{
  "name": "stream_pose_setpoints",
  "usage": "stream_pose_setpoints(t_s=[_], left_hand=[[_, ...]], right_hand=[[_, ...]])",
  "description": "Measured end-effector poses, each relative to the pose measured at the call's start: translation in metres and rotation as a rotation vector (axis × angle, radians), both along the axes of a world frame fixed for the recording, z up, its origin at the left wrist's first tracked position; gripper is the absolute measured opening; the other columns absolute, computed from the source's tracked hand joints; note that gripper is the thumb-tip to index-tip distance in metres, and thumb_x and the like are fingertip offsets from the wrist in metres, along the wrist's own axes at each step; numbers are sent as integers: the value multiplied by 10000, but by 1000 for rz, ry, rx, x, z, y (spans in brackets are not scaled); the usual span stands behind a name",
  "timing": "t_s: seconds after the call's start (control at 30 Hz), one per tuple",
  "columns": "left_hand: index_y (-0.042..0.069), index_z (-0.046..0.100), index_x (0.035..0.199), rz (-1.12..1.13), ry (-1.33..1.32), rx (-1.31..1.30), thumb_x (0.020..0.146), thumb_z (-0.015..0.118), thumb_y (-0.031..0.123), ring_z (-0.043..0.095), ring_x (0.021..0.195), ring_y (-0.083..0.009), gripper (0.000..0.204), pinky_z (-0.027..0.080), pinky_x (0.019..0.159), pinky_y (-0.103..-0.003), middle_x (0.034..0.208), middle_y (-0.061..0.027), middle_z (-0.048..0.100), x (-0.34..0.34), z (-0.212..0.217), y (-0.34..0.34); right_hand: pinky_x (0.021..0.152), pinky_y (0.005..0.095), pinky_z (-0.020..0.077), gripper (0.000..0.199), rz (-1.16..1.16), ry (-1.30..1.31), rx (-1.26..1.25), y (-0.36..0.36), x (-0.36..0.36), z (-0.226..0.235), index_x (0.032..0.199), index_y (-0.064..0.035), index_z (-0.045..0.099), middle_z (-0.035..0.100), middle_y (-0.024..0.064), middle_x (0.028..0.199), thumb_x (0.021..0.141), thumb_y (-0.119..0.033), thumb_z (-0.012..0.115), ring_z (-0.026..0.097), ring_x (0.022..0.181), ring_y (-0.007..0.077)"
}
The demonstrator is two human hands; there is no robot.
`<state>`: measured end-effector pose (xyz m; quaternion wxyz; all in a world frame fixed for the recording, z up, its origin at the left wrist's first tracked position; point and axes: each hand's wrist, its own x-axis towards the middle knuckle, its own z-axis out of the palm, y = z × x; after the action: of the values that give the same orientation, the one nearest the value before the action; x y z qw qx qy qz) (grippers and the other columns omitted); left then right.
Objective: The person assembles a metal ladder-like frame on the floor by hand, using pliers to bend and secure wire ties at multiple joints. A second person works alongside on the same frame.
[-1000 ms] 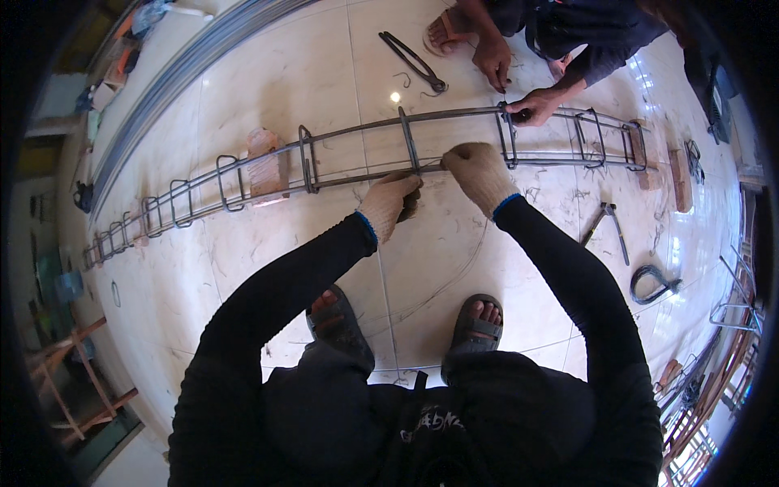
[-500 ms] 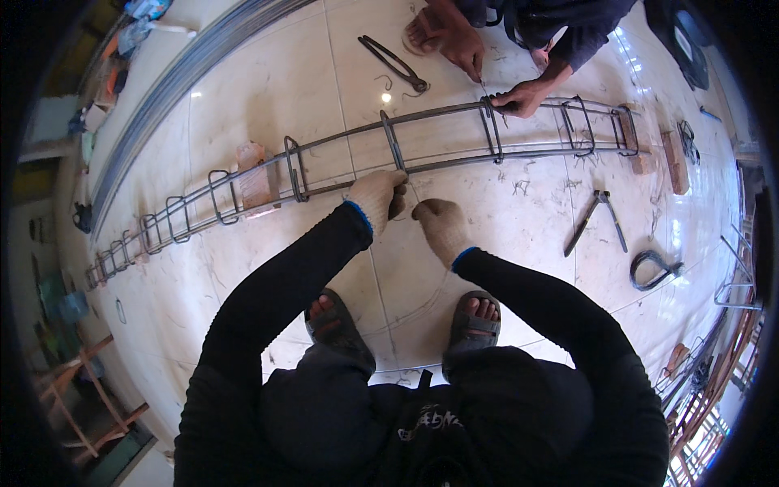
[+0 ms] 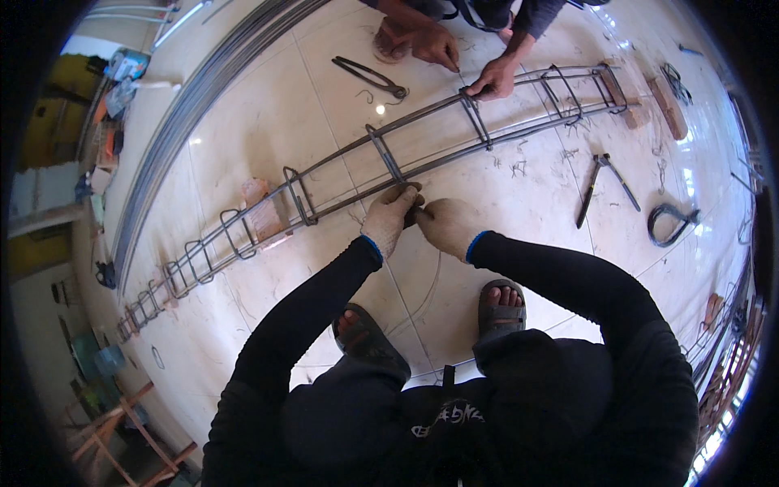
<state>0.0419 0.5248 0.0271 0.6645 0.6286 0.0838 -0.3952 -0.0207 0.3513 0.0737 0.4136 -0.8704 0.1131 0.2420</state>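
Both gloved hands at the rebar cage (image 3: 341, 174)

My left hand (image 3: 388, 217) and right hand (image 3: 445, 227) pinch together on something small and dark, touching the cage's near bar.

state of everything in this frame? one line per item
left hand: gloved, gripping the cage's near bar
right hand: gloved, closed, meeting the left hand
rebar cage: lying lengthwise on the floor, propped on blocks
co-worker's hands: bare, pinching wire at a stirrup
pincers by the co-worker: lying on floor, unheld
pincers on the right: lying on floor, handles apart
sandals: worn, flat on tiles
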Motion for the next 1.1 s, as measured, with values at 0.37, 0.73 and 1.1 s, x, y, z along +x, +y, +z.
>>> stream_pose_setpoints(t_s=[0.37, 0.73, 1.1], left_hand=[[-9, 647, 1463, -23, -161, 126, 1130, 634, 191, 735, 1160, -226, 388, 603, 970, -362, 1349, -118, 743, -3, -36, 19], [91, 710, 1282, -42, 5, 201, 1121, 699, 304, 672, 877, -155, 267, 615, 839, -369, 1000, -11, 680, 15, 6, 22], [122, 756, 1142, 158, 274, 81, 1142, 666, 426, 624, 732, -143, 317, 576, 728, -346, 883, 9, 674, 19, 5, 11]], right_hand=[[814, 503, 650, 188, 422, -325, -378, 15, 71, 4, 963, -92, 890, 853, 151, 1014, 857, -240, 843, 834, 978, 349], [766, 493, 634, 299, -30, -164, 48, -11, 61, -49, 961, -56, 867, 815, 201, 935, 899, -330, 763, 799, 885, 382], [1087, 511, 530, 449, -843, -639, -739, -253, -48, -75, 1189, -106, 764, 722, 149, 1297, 848, -338, 942, 642, 1271, 393]])
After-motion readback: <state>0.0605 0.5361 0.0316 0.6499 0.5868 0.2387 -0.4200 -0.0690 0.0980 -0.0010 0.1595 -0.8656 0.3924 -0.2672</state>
